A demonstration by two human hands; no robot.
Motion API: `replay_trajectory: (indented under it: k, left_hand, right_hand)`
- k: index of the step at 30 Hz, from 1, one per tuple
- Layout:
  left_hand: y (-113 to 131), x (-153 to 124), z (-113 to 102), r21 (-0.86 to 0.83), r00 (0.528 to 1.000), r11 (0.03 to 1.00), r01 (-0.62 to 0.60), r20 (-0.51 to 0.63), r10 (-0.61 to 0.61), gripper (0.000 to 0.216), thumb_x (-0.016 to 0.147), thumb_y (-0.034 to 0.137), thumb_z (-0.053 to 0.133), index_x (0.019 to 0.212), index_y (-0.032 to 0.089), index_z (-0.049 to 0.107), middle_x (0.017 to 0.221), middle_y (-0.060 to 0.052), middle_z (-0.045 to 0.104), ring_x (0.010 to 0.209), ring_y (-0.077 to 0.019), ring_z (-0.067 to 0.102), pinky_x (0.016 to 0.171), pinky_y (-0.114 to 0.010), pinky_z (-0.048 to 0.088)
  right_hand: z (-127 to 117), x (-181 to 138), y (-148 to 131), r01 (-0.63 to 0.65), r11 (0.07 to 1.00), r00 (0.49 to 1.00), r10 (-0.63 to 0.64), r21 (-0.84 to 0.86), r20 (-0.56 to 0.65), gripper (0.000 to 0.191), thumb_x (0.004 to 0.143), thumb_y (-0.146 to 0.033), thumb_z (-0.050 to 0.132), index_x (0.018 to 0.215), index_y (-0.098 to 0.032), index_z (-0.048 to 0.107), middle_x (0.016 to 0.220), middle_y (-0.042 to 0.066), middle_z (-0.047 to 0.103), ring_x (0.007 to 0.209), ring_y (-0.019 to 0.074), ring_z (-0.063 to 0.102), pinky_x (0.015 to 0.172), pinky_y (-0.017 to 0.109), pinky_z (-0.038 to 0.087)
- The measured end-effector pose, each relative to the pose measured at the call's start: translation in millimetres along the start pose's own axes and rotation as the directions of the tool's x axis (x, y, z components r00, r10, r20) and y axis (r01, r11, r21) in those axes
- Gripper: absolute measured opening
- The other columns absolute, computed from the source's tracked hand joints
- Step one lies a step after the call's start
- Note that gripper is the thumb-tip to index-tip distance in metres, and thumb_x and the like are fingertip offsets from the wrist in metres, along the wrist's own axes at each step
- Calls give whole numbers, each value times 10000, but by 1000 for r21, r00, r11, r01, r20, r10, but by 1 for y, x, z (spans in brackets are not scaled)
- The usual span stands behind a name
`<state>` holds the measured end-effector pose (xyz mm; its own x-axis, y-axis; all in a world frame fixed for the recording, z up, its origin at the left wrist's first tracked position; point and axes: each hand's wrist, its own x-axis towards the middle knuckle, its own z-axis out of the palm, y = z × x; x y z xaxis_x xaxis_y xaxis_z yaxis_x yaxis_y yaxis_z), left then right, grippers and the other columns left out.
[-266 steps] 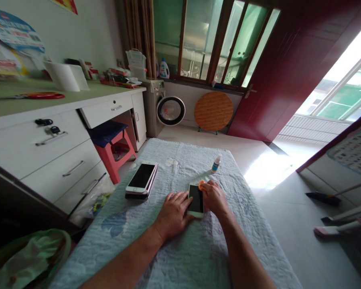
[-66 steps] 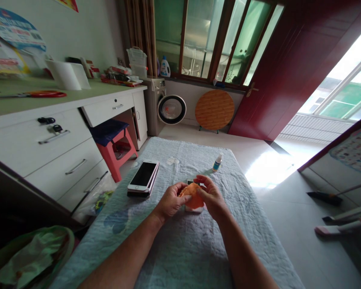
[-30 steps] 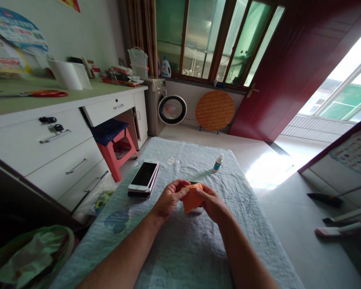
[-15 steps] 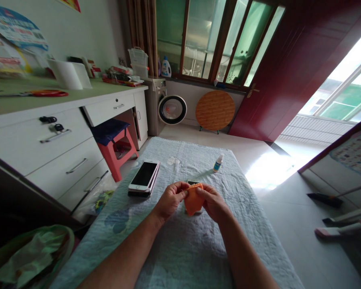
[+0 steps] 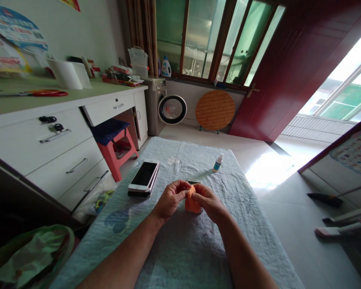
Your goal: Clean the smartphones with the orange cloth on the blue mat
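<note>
An orange cloth (image 5: 193, 204) hangs between my two hands, bunched at its top edge. My left hand (image 5: 172, 199) pinches it from the left, and my right hand (image 5: 208, 199) pinches it from the right. Behind and beneath the cloth lies a phone (image 5: 195, 182); only its far end shows past my fingers. A small spray bottle (image 5: 218, 163) stands upright beyond my right hand. To the left of my hands, a white phone (image 5: 143, 176) lies on top of a small stack of phones.
A pale blue quilted cloth (image 5: 174, 257) covers the table. At the left stand a white desk (image 5: 60, 148), a red stool (image 5: 116, 150) and a bin (image 5: 33, 253) with a bag in it. An open-door washing machine (image 5: 156, 104) is at the back.
My hands have drawn closer together, and the orange cloth's top edge has gone from stretched to bunched. The bottle and the stacked phones have not moved.
</note>
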<state>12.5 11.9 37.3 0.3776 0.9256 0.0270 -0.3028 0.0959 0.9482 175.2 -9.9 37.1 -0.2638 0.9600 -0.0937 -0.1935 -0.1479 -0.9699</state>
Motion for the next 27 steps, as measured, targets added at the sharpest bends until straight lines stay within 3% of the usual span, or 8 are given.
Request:
replay_trajectory:
  k: [12,15,19,27]
  left_hand:
    - [-5,-2,-4,39,999,999,-27,-25,28,326,761,237,669,1079,181,627,1075,-58,621,962,-184,576,890,-304,452]
    - [-5,-2,-3,19,1000,1000,7,2,-7,337,761,248,690,1083,180,620,1024,-51,635,929,-178,588,866,-300,458]
    - [-3,-2,-1,2,999,999,32,30,-32,246,752,271,716,952,150,641,878,-34,646,816,-154,593,781,-268,466]
    - [-8,4,-2,59,990,998,38,-138,-30,285,677,357,768,813,142,638,706,11,600,649,-119,552,647,-236,455]
  right_hand:
    - [-2,2,4,93,995,992,-95,-28,-88,336,743,-443,737,832,-188,537,735,-27,548,629,98,460,586,224,351]
    - [0,2,4,108,994,988,-109,-13,-106,354,743,-447,738,843,-199,506,741,-34,550,631,98,473,593,225,360]
    - [5,1,2,92,995,989,-96,-44,-108,355,748,-448,732,840,-203,491,721,-39,556,600,96,496,553,220,358]
    - [5,5,7,133,981,973,-156,-138,-171,374,772,-465,692,989,-222,506,853,-5,619,650,110,564,558,223,410]
